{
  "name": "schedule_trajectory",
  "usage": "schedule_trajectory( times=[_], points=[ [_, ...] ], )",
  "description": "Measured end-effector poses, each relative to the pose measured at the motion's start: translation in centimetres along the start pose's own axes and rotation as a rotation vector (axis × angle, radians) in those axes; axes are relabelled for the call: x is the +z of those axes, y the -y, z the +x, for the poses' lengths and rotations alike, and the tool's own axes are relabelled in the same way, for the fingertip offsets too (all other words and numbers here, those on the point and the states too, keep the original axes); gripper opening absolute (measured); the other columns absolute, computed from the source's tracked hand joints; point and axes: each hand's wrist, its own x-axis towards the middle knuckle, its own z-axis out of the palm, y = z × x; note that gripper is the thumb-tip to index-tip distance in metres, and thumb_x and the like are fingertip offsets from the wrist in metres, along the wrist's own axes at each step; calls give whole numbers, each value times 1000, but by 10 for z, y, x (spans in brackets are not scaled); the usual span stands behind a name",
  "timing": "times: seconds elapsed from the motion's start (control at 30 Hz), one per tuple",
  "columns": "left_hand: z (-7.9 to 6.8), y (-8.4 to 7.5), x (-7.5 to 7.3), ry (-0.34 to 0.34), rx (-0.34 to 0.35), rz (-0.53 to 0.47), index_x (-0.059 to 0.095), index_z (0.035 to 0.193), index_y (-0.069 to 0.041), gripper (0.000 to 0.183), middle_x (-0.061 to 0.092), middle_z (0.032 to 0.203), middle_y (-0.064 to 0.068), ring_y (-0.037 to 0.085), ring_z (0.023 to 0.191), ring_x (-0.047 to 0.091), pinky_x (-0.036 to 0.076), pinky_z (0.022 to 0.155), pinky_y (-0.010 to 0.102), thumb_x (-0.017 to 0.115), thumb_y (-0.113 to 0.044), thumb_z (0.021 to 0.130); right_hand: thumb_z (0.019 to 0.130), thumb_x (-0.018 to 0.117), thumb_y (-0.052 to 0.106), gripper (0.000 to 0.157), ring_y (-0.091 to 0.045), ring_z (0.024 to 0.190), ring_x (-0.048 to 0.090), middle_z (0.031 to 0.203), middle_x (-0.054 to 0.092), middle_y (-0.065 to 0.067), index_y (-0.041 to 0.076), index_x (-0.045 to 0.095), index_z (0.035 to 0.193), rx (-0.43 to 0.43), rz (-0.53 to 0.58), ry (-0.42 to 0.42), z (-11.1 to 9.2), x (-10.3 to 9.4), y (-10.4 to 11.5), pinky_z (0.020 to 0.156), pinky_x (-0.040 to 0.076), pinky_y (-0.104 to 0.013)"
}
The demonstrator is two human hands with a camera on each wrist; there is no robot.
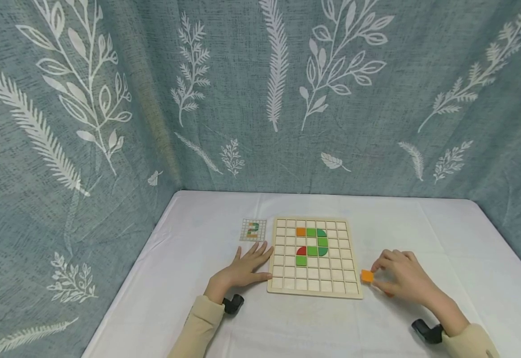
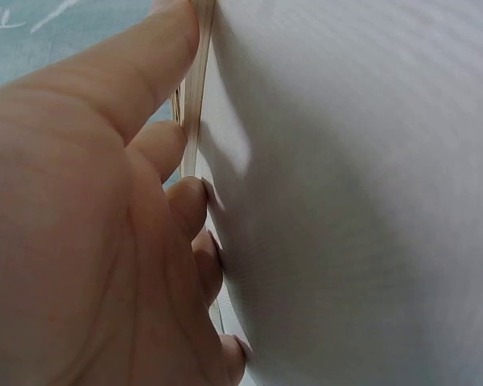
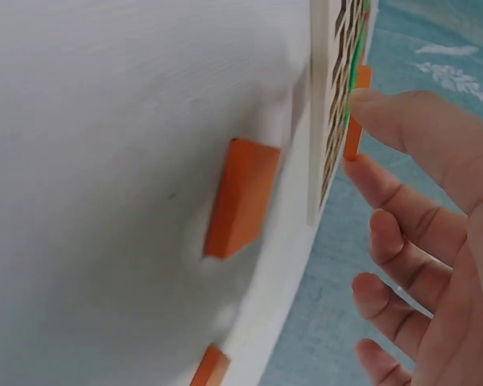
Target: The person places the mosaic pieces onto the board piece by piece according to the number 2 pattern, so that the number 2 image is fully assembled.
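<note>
Between thumb and index finger, my right hand pinches a square orange tile, just off the right edge of a wooden grid board. In the right wrist view the pinched tile is edge-on, the other fingers loosely bent. My left hand lies with spread fingers on the table, thumb and index fingertip right at the board's left edge. Set in the board are an orange square, several green squares, dark green quarter circles and a red quarter circle.
Two more orange tiles, one nearer and one lower, lie on the white table under the right hand. A small gridded card with a coloured figure 2 lies left of the board. Behind the table hangs a leaf-patterned curtain.
</note>
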Motion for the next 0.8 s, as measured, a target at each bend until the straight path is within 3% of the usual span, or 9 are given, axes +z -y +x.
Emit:
schedule_trajectory(
  times=[0.23, 0.8],
  points=[
    [4, 1, 2, 19, -56, 56, 20, 149, -17, 73, 13, 155, 10, 31, 143, 3, -7, 109, 63, 53, -46, 91, 66, 83, 30, 22, -6, 75, 48, 79, 51, 16, 29, 65, 78, -83, 20, -71, 10, 4, 7, 77, 35, -41],
    [5, 1, 1, 11, -66, 69, 22, 149, -18, 72, 15, 155, 9, 30, 143, 6, -6, 109, 62, 53, -47, 90, 71, 79, 33, 18, -5, 78, 46, 80, 51, 16, 29, 65, 80, -118, 81, -18, 31, 17, 33, 84, 36, -42]
  ],
)
